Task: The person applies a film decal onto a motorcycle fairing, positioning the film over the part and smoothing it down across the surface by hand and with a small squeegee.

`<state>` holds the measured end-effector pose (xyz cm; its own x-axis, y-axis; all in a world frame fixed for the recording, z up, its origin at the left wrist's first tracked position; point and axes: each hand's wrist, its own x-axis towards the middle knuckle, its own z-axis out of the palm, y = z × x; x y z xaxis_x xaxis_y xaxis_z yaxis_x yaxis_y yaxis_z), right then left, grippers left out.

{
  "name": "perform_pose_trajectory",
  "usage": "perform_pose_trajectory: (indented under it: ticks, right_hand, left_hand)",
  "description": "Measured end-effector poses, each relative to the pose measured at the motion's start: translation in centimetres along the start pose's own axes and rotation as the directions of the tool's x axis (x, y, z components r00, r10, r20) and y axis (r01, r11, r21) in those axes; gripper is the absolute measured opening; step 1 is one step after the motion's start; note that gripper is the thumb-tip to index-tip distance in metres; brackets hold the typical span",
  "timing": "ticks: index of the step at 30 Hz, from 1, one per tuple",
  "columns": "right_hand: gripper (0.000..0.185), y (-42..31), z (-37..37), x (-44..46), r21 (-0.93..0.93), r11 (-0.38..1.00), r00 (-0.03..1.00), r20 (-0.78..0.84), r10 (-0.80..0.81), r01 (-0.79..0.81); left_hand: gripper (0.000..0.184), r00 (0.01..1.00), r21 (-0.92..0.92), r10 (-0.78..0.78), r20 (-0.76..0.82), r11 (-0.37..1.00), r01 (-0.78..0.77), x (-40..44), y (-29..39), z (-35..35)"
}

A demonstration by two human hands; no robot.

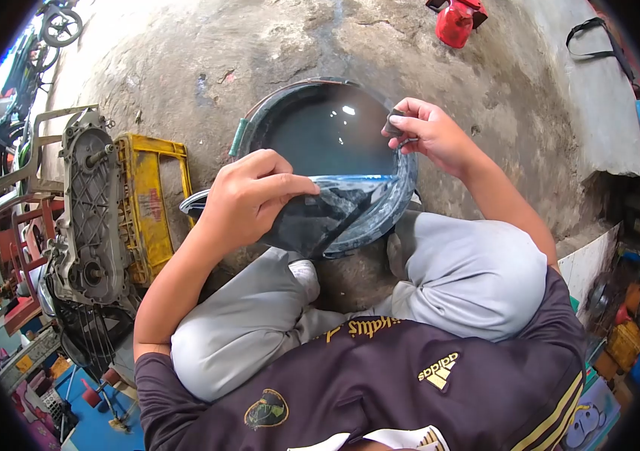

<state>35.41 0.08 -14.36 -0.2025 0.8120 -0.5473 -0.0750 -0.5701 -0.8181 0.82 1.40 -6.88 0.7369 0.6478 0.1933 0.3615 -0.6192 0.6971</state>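
Note:
A round dark bucket point(408, 184) of cloudy water stands on the floor between the person's knees. My left hand point(252, 192) is closed on a dark panel with a blue edge point(350, 197), which lies across the near side of the bucket. The panel's surface looks wet and streaked with grey. At the bucket's right rim, my right hand point(429, 134) pinches a small dark block point(393, 124) between thumb and fingers, raised a little above the panel's right end.
Left of the bucket are a yellow crate point(156, 210) and a metal engine casing point(93, 218). A red object point(455, 22) lies on the concrete floor at the top. Assorted parts and tools crowd both side edges.

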Motion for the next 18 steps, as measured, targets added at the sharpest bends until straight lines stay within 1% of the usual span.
perform_pose_trajectory:
  ticks: [2,4,6,8,9,10,12,13,14,16,18]
  right_hand:
    - [0.015,0.3,-0.2,0.2,0.009,1.0,1.0,0.002,0.012,-0.012]
    - [0.014,0.6,0.1,0.2,-0.024,1.0,1.0,0.024,-0.007,0.007]
    - [0.013,0.6,0.5,0.6,-0.032,0.999,0.999,0.034,0.019,-0.018]
    - [0.013,1.0,0.7,0.8,-0.045,0.999,0.999,0.029,0.014,-0.013]
    - [0.013,1.1,0.8,0.9,-0.057,0.998,0.999,0.03,0.012,-0.01]
    - [0.013,1.3,1.1,0.8,-0.057,0.998,0.999,0.028,0.016,-0.014]
    - [0.014,1.5,1.5,0.8,-0.065,0.996,0.998,0.023,0.055,-0.053]
    - [0.015,2.3,1.4,1.5,-0.041,0.999,0.997,0.072,0.01,-0.007]
    - [0.015,2.5,1.4,1.6,-0.047,0.999,0.997,0.074,0.006,-0.003]
    - [0.017,2.2,2.2,1.4,-0.069,0.997,0.998,0.056,0.026,-0.023]
    - [0.019,1.8,2.6,1.2,-0.079,0.997,0.999,0.047,0.013,-0.009]
  left_hand:
    - [0.031,0.999,-0.026,0.014,0.029,1.0,-0.013,0.5,0.3,-0.2]
    - [0.028,0.997,-0.072,0.022,0.078,0.997,-0.017,1.2,0.0,0.0]
    - [0.026,0.996,-0.082,0.007,0.086,0.997,0.0,1.8,-0.4,0.2]
    - [0.024,0.991,-0.119,-0.01,0.13,0.993,0.026,2.0,-0.2,0.4]
    - [0.023,0.986,-0.085,-0.023,0.167,0.996,0.038,2.3,0.1,0.2]
    - [0.023,0.985,-0.09,-0.024,0.168,0.995,0.039,2.3,-0.1,0.5]
    - [0.023,0.982,-0.116,-0.085,0.169,0.988,0.105,2.6,-0.8,0.9]
    - [0.021,0.979,-0.099,-0.089,0.185,0.989,0.108,2.9,-1.0,0.7]
    - [0.021,0.98,-0.096,-0.087,0.179,0.99,0.106,3.2,-1.2,0.6]
    - [0.018,0.971,-0.138,-0.145,0.188,0.975,0.173,3.5,-1.8,0.7]
    - [0.016,0.974,-0.156,-0.14,0.178,0.973,0.168,3.4,-2.1,0.9]
